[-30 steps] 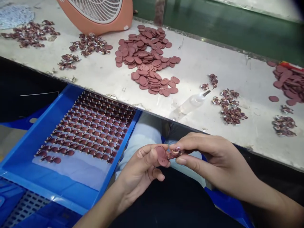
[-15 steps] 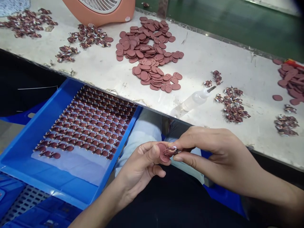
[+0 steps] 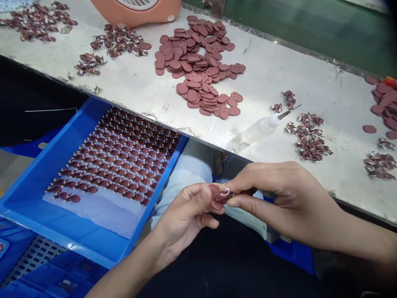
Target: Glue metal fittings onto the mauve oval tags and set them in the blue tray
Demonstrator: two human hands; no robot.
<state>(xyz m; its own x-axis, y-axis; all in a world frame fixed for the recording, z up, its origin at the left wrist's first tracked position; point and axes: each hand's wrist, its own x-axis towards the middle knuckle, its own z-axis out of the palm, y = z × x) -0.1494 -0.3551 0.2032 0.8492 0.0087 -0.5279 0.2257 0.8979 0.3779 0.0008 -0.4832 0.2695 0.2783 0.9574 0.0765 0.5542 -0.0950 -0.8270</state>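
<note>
Left hand pinching reddish-brown disc, right hand gripping small figure, figure now overlapping disc's face, earlier at its edge, rows of pieces in blue tray unchanged.

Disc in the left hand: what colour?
The disc is dull reddish-brown, seen in the head view, the only one here.
</note>
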